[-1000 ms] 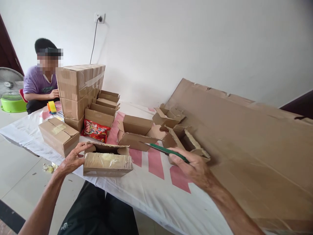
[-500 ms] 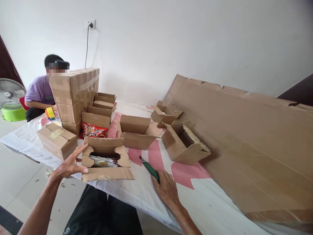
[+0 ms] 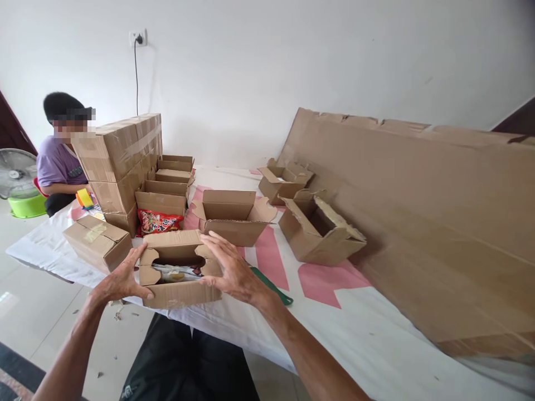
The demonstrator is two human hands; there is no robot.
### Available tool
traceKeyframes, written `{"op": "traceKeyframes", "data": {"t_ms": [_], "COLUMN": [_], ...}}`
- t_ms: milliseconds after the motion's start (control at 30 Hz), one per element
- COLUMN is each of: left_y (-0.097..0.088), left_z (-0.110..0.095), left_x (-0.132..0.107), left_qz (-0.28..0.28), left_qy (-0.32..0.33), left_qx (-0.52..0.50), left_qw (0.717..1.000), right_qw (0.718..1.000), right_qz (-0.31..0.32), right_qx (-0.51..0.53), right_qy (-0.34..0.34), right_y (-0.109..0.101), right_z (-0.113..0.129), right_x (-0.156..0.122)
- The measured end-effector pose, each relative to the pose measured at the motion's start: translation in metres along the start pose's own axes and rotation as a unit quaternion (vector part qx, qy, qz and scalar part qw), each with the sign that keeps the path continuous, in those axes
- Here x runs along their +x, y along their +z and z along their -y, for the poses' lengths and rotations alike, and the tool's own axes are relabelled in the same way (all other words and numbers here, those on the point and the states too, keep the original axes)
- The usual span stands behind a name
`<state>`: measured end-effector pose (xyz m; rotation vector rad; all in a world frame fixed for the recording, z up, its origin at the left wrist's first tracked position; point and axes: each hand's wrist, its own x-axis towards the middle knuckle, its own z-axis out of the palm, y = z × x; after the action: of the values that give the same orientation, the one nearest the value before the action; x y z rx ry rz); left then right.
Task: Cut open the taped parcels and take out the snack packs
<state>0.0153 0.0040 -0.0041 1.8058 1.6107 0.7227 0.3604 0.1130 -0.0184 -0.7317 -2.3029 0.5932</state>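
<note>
In front of me on the table is a small cardboard box, its end flaps folded inward and its top gap showing plastic-wrapped contents. My left hand grips its left end, thumb on the near flap and fingers on the far one. My right hand spans the right end in the same way. Just right of the box a green utility knife lies on the cloth, partly hidden behind my right hand and wrist. A red printed food packet lies beyond the box.
A closed carton sits at left, before a stack of taped cartons. Open boxes stand beyond and right. A large cardboard sheet leans at right. Yellow tape lies near a seated person.
My right hand has let go of the utility knife, leaving it on the cloth, and moved left onto the box. The box's near and far flaps are now tilted more upright. The view shifted slightly.
</note>
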Motion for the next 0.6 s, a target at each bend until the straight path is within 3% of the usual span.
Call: {"op": "traceKeyframes", "data": {"t_ms": [100, 200, 600], "left_y": [-0.002, -0.004, -0.001], "left_z": [-0.001, -0.004, -0.011], "left_x": [0.001, 0.003, 0.007], "left_qz": [-0.003, -0.011, -0.015], "left_qy": [0.019, 0.028, 0.043], "left_qx": [0.009, 0.035, 0.031], "left_qw": [1.0, 0.999, 0.998], "right_qw": [0.996, 0.99, 0.991], "right_qz": [0.087, 0.124, 0.098], "right_qx": [0.01, 0.038, 0.078], "right_qy": [0.016, 0.049, 0.04], "right_y": [0.0, 0.002, 0.01], "right_z": [-0.009, -0.022, -0.032], "right_x": [0.016, 0.02, 0.022]}}
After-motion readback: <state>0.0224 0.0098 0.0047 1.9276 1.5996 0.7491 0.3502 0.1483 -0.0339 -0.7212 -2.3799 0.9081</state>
